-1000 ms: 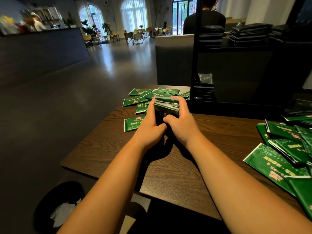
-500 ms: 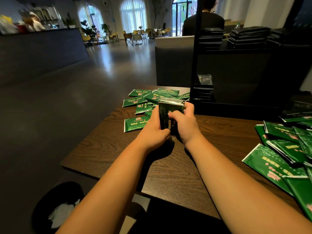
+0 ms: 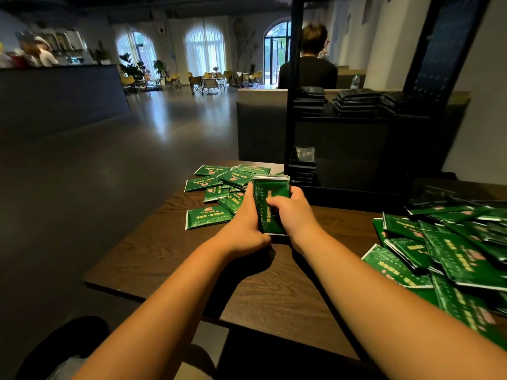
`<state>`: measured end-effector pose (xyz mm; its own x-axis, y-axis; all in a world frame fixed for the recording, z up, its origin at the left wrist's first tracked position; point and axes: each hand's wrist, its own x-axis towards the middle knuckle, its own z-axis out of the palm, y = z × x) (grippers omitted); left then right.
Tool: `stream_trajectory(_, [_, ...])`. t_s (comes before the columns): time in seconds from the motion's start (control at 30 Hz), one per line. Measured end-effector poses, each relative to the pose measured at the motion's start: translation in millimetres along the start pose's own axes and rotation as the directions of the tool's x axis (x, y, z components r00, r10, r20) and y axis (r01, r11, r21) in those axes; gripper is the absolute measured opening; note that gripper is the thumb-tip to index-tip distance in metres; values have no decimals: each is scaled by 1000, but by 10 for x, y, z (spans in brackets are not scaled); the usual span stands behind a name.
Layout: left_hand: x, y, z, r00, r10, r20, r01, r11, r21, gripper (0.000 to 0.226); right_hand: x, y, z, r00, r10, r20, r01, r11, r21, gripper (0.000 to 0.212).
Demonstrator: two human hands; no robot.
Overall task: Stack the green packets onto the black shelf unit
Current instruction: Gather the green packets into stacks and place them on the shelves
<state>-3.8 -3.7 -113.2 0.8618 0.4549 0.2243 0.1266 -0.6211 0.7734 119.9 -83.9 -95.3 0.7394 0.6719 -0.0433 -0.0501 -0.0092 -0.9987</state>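
A bundle of green packets (image 3: 270, 197) stands upright on its lower edge on the brown table (image 3: 274, 292). My left hand (image 3: 244, 223) grips its left side and my right hand (image 3: 293, 212) grips its right side, thumb across the front. More green packets (image 3: 219, 185) lie loose behind my hands, and a big heap of packets (image 3: 452, 248) lies at the right. The black shelf unit (image 3: 290, 105) stands at the table's back; dark stacks (image 3: 356, 101) rest on its upper shelf and a short stack (image 3: 303, 168) on its lower level.
The table's left edge (image 3: 131, 234) drops off to a dark floor. A person in black (image 3: 308, 69) stands behind the shelf unit, back turned. A counter (image 3: 60, 91) with people behind it runs along the far left; chairs stand by the windows.
The bundle has turned from tilted to upright with its green face towards me, and both hands have shifted along its sides. The camera has tipped upward.
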Motion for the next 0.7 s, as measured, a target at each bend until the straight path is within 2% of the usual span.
stream_trajectory(0.07, [64, 152, 97, 998, 64, -27, -62, 996, 60, 118, 34, -92, -199, 999, 25, -29, -24, 999, 44, 49])
stream_trajectory(0.13, [162, 360, 228, 983, 154, -98, -150, 988, 45, 86, 75, -188, -436, 998, 42, -56, -40, 998, 39, 51])
stream_trajectory(0.2, [282, 557, 342, 968, 186, -170, -182, 982, 38, 63, 129, -280, -682, 995, 48, -85, -49, 999, -11, 38])
stream_trajectory(0.27, [439, 683, 468, 970, 156, -185, -149, 988, 50, 52, 205, -381, -936, 990, 43, -137, -53, 996, -71, 27])
stream_trajectory(0.4, [794, 790, 736, 981, 11, -192, 15, 991, 131, 55, 369, -573, -1342, 969, 67, -239, -107, 982, -159, 15])
stream_trajectory(0.53, [1076, 915, 939, 976, -46, -211, 76, 988, 135, 60, 564, -728, -1618, 958, 83, -276, -151, 960, -235, 32])
stream_trajectory(0.6, [1201, 930, 1008, 972, -69, -225, 102, 986, 135, 59, 715, -766, -1694, 953, 79, -291, -167, 942, -292, 32])
stream_trajectory(0.7, [1308, 870, 1120, 957, -107, -269, 148, 979, 139, 60, 913, -835, -1700, 948, 6, -318, -177, 841, -511, 33])
